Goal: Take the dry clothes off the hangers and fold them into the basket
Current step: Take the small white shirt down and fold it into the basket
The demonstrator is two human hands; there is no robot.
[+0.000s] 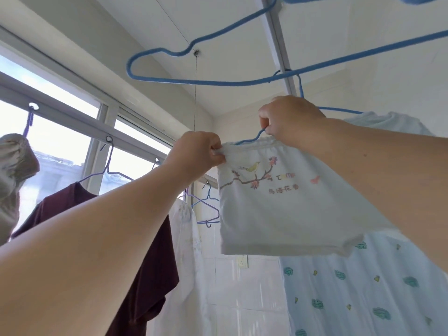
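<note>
While it hangs at centre right of the frame, the small white garment (pixel 286 202), printed with a bird on a flowering branch, is held at its top edge from both sides. Its upper left corner is pinched in the closed grip of the left hand (pixel 197 152). The blue hanger (pixel 252 139) that carries it is clasped in the curled fingers of the right hand (pixel 289 121), at the garment's top edge. Behind and below, at lower right, a pale blue patterned cloth (pixel 363 287) is hung. Above, empty blue hangers (pixel 194 81) are hooked on a ceiling rail (pixel 282 47). To the left, a maroon shirt (pixel 145 263) and a white shirt (pixel 186 263) are seen on hangers beside the window (pixel 60 141).
</note>
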